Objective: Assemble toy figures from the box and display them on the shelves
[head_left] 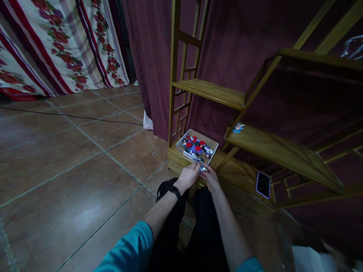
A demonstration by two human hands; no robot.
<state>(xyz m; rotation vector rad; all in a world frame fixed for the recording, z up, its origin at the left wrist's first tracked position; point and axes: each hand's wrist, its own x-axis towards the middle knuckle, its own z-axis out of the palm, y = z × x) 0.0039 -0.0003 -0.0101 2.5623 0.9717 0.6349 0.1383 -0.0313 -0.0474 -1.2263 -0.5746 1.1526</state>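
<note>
Between my two hands is a small figurine (203, 169) with blue and white parts; its details are too small to make out. My left hand (190, 175) pinches it from the left, and a dark band circles that wrist. From the other side my right hand (210, 178) closes its fingers on the same figurine. Just beyond my fingertips sits a shallow open box (213, 148) holding several small figurines (195, 146) with red, purple and dark round bases. Another figurine (238, 127) on a blue base stands at the left end of the shelf above and to the right.
A wooden shelf unit (210, 92) with stepped boards and slanted posts rises in front of me. On its low board, to the right, lies a phone (263, 184). A dark cable (85, 118) crosses the tiled floor (85, 170) at left. Maroon curtain (147, 68) hangs behind.
</note>
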